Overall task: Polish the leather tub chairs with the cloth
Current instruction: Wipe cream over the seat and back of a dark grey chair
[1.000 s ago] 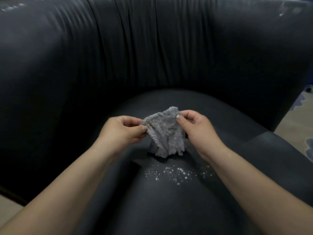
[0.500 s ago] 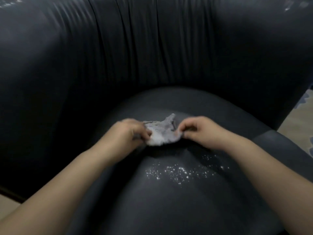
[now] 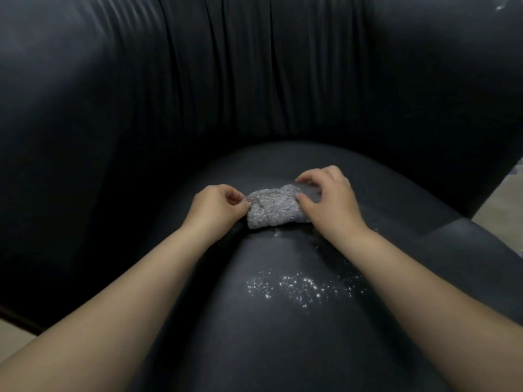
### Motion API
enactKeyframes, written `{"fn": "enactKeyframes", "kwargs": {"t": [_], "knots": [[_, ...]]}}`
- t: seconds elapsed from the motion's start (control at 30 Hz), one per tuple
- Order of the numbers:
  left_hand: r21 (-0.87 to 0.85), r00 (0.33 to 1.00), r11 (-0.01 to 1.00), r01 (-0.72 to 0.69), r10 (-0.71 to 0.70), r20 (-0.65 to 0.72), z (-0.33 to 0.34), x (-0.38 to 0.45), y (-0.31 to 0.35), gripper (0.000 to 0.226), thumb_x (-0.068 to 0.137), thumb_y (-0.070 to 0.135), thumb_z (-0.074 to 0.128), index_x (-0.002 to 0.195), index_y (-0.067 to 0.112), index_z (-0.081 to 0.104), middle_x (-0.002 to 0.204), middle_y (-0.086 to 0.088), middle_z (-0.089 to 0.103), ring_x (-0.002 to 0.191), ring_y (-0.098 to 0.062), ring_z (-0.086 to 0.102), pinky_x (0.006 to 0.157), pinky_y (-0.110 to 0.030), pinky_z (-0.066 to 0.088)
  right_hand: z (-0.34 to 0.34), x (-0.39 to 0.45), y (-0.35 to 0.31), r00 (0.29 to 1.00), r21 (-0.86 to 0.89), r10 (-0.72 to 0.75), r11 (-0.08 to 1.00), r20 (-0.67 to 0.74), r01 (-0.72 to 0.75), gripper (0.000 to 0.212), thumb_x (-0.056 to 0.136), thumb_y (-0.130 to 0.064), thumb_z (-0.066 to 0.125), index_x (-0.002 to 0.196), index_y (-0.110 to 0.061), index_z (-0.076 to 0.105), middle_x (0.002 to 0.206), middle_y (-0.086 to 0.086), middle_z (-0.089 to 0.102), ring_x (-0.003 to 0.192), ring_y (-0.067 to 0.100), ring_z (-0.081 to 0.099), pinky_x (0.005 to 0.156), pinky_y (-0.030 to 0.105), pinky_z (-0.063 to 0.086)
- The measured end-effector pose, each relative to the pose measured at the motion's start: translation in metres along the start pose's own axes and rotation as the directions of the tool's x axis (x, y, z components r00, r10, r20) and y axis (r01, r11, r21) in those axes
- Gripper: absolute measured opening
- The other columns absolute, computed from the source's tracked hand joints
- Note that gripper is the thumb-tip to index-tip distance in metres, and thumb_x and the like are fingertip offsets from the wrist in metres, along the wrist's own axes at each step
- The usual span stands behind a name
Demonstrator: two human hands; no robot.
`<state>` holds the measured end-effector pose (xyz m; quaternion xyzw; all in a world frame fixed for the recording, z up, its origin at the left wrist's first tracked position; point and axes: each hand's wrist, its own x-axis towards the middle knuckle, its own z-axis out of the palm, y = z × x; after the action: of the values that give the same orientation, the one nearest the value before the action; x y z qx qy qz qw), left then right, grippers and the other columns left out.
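Note:
A black leather tub chair [image 3: 141, 114] fills the view, its curved back wrapping round a rounded seat cushion [image 3: 283, 335]. A small grey fluffy cloth [image 3: 271, 207] lies folded on the seat, near the back. My left hand [image 3: 218, 207] pinches the cloth's left edge between thumb and fingers. On the other side, my right hand [image 3: 331, 202] has its thumb on the cloth's right edge, with the fingers curled above the far corner. White specks [image 3: 302, 287] are scattered on the seat in front of the cloth.
A strip of pale floor [image 3: 498, 222] shows past the chair's right arm, and another bit at the lower left [image 3: 11, 335]. The chair back rises steeply behind the cloth.
A second ago both hands held the cloth up in the air, hanging open. They have since lowered it onto the seat and folded it into a flat bundle.

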<state>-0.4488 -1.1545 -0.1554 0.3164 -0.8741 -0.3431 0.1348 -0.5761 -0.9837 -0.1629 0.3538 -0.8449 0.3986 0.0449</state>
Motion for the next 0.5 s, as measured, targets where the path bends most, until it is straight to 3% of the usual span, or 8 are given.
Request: {"fn": "enactKeyframes", "kwargs": {"t": [0.07, 0.13, 0.2, 0.27, 0.37, 0.43, 0.5], "knots": [[0.003, 1.000, 1.000, -0.002, 0.002, 0.007, 0.000, 0.002, 0.000, 0.010, 0.080, 0.036, 0.073, 0.077, 0.027, 0.070, 0.071, 0.013, 0.068, 0.073, -0.002, 0.064, 0.062, -0.018, 0.044, -0.001, 0.000, -0.004, 0.961, 0.006, -0.267, 0.964, 0.067, 0.268, 0.032, 0.080, -0.034, 0.072, 0.112, -0.031, 0.066, 0.107, -0.008, 0.056, 0.104, 0.013, 0.049, 0.091, 0.023, 0.037], [0.004, 1.000, 1.000, -0.017, 0.017, 0.022, -0.004, 0.000, -0.002, 0.009, 0.081, 0.037, 0.072, 0.081, 0.029, 0.071, 0.076, 0.014, 0.069, 0.076, -0.001, 0.064, 0.066, -0.019, 0.044, 0.004, -0.002, -0.007, 0.881, -0.009, -0.392, 0.912, 0.264, 0.409, 0.046, 0.078, -0.040, 0.073, 0.122, -0.033, 0.062, 0.123, -0.008, 0.057, 0.117, 0.013, 0.047, 0.102, 0.031, 0.036], [0.024, 0.998, 0.999, -0.039, 0.038, 0.040, -0.011, -0.007, -0.008, 0.012, 0.082, 0.036, 0.072, 0.091, 0.029, 0.072, 0.085, 0.015, 0.072, 0.081, 0.002, 0.064, 0.073, -0.018, 0.046, 0.011, -0.002, -0.004, 0.850, -0.009, -0.347, 0.924, 0.396, 0.381, 0.058, 0.076, -0.041, 0.074, 0.130, -0.033, 0.056, 0.135, -0.008, 0.052, 0.127, 0.013, 0.041, 0.109, 0.037, 0.031], [0.106, 0.996, 0.992, -0.068, 0.061, 0.063, -0.020, -0.018, -0.019, 0.022, 0.082, 0.034, 0.072, 0.103, 0.028, 0.072, 0.097, 0.015, 0.072, 0.089, 0.003, 0.063, 0.078, -0.013, 0.043, 0.017, -0.001, -0.002, 0.854, -0.018, -0.286, 0.945, 0.434, 0.325, 0.064, 0.075, -0.042, 0.075, 0.134, -0.034, 0.052, 0.138, -0.010, 0.050, 0.129, 0.012, 0.039, 0.111, 0.037, 0.029], [0.336, 0.982, 0.925, -0.178, 0.142, 0.128, -0.027, -0.035, -0.036, 0.041, 0.081, 0.037, 0.072, 0.120, 0.027, 0.066, 0.127, 0.008, 0.061, 0.118, -0.010, 0.053, 0.097, -0.017, 0.035, 0.024, 0.002, -0.004, 0.885, -0.078, -0.253, 0.949, 0.390, 0.306, 0.059, 0.077, -0.044, 0.072, 0.132, -0.035, 0.054, 0.125, -0.012, 0.056, 0.120, 0.014, 0.043, 0.105, 0.036, 0.032], [0.375, 0.971, 0.903, -0.211, 0.149, 0.187, -0.029, -0.041, -0.041, 0.051, 0.082, 0.041, 0.070, 0.130, 0.029, 0.058, 0.142, 0.007, 0.049, 0.131, -0.016, 0.041, 0.110, -0.024, 0.028, 0.026, 0.005, -0.010, 0.897, -0.176, -0.230, 0.933, 0.377, 0.313, 0.059, 0.079, -0.049, 0.068, 0.134, -0.040, 0.049, 0.113, -0.010, 0.055, 0.110, 0.016, 0.044, 0.097, 0.033, 0.034], [0.366, 0.964, 0.904, -0.223, 0.149, 0.219, -0.028, -0.043, -0.042, 0.057, 0.083, 0.043, 0.068, 0.136, 0.030, 0.052, 0.148, 0.007, 0.041, 0.136, -0.015, 0.035, 0.113, -0.025, 0.023, 0.029, 0.007, -0.015, 0.881, -0.240, -0.228, 0.906, 0.414, 0.347, 0.059, 0.080, -0.055, 0.063, 0.135, -0.047, 0.043, 0.103, -0.008, 0.048, 0.100, 0.015, 0.041, 0.091, 0.031, 0.034]]}}
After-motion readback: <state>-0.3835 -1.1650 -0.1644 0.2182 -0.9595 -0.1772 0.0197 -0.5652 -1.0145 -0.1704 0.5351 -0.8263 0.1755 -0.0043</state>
